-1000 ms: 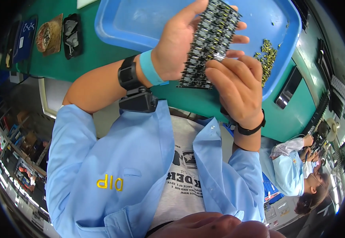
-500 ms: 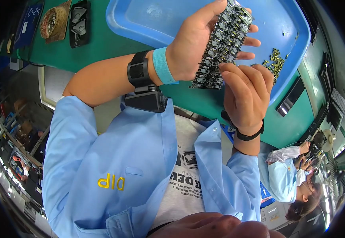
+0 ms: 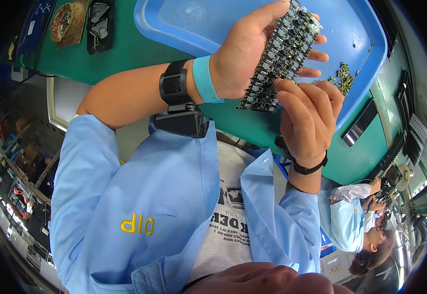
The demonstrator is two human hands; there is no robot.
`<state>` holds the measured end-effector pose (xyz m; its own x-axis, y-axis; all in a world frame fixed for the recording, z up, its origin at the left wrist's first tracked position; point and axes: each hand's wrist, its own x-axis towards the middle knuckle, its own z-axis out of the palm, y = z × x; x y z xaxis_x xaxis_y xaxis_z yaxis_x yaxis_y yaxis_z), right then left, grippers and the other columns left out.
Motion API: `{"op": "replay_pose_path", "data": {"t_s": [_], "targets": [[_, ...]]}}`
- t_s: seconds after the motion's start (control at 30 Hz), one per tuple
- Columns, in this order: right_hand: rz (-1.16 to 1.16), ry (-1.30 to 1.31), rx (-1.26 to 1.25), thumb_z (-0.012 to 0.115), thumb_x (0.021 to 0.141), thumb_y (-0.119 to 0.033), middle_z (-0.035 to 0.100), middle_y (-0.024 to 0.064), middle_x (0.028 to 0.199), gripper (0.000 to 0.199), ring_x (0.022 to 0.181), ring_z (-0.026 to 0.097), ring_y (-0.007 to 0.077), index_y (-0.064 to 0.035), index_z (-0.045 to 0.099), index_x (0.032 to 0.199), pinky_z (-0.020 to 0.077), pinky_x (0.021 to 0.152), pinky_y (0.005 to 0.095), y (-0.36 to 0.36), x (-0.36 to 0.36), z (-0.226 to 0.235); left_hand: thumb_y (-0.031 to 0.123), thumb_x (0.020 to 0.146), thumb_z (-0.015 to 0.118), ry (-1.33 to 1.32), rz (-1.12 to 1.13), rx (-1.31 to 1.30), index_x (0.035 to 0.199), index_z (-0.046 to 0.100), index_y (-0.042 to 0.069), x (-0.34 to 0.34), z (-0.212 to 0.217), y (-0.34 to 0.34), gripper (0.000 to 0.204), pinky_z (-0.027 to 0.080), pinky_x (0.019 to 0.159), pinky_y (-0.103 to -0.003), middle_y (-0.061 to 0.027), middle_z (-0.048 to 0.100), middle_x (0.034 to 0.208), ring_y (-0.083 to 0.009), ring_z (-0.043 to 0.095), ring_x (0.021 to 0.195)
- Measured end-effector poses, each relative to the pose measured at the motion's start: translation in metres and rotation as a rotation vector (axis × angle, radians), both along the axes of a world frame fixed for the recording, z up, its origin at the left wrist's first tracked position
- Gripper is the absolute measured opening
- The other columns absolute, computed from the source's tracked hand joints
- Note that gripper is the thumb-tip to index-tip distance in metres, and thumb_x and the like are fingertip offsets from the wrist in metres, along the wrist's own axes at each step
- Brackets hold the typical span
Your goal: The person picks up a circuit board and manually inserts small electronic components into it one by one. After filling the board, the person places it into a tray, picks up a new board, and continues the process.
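Observation:
My left hand [image 3: 238,56] grips a dark circuit board panel [image 3: 284,54], packed with rows of small components. The panel is tilted over the near part of a blue plastic tray [image 3: 189,24], the thumb on one edge and the fingers showing beyond the other. My right hand [image 3: 311,110] is closed in a pinch, thumb and index fingertips at the panel's lower right edge; whatever they hold is hidden. Beyond this hand, a small heap of brass-coloured metal parts [image 3: 343,81] lies in the tray.
On the green table [image 3: 120,61] are a black box with grey parts [image 3: 99,29], a round crusted pad [image 3: 62,22] and a blue folder [image 3: 34,29] at left. A dark phone-like slab [image 3: 360,122] lies right of the tray. A co-worker [image 3: 348,220] sits farther right.
Both hands and the panel have shifted slightly right and down in the view. My right fingertips stay pinched at the panel's lower right edge.

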<state>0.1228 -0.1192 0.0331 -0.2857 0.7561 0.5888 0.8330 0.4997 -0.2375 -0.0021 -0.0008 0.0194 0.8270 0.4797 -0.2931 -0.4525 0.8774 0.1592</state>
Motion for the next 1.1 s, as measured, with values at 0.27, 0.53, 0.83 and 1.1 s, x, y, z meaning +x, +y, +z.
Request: {"op": "replay_pose_path", "data": {"t_s": [0.27, 0.53, 0.83, 1.1], "targets": [[-0.11, -0.018, -0.164, 0.079, 0.068, 0.007, 0.075, 0.0069, 0.097, 0.037, 0.086, 0.062, 0.0251, -0.0055, 0.079, 0.103, 0.0498, 0.084, 0.038, -0.002, -0.004, 0.017, 0.047, 0.114, 0.037, -0.148, 0.026, 0.088, 0.146, 0.051, 0.006, -0.001, -0.022, 0.0, 0.055, 0.053, 0.109, -0.049, -0.0163, 0.064, 0.135, -0.0329, 0.061, 0.128], [-0.164, 0.147, -0.245, 0.075, 0.065, 0.006, 0.069, 0.0074, 0.098, 0.042, 0.093, 0.059, 0.0267, -0.0075, 0.083, 0.104, 0.0482, 0.085, 0.036, -0.003, 0.001, 0.022, 0.05, 0.113, 0.034, 0.026, 0.012, -0.24, 0.151, 0.048, 0.007, -0.001, 0.027, 0.011, 0.059, 0.043, 0.121, -0.054, -0.0179, 0.058, 0.146, -0.0354, 0.053, 0.138], [-0.332, 0.381, -0.296, 0.078, 0.077, 0.0, 0.069, 0.0105, 0.095, 0.029, 0.084, 0.063, 0.0288, -0.0067, 0.076, 0.105, 0.0517, 0.076, 0.04, -0.006, 0.051, 0.026, 0.053, 0.112, 0.03, -0.466, -0.029, -0.222, 0.16, 0.04, 0.007, 0.001, 0.019, 0.011, 0.067, 0.032, 0.127, -0.058, -0.0181, 0.048, 0.159, -0.0369, 0.046, 0.146], [-0.32, 0.063, -0.75, 0.076, 0.085, -0.001, 0.068, 0.0112, 0.098, 0.017, 0.093, 0.068, 0.0294, -0.0018, 0.07, 0.101, 0.0531, 0.08, 0.0385, -0.007, 0.051, 0.012, 0.052, 0.112, 0.03, -0.139, 0.006, -0.189, 0.161, 0.039, 0.007, 0.0, 0.01, 0.012, 0.066, 0.03, 0.127, -0.059, -0.0179, 0.048, 0.16, -0.0374, 0.046, 0.147]]}}
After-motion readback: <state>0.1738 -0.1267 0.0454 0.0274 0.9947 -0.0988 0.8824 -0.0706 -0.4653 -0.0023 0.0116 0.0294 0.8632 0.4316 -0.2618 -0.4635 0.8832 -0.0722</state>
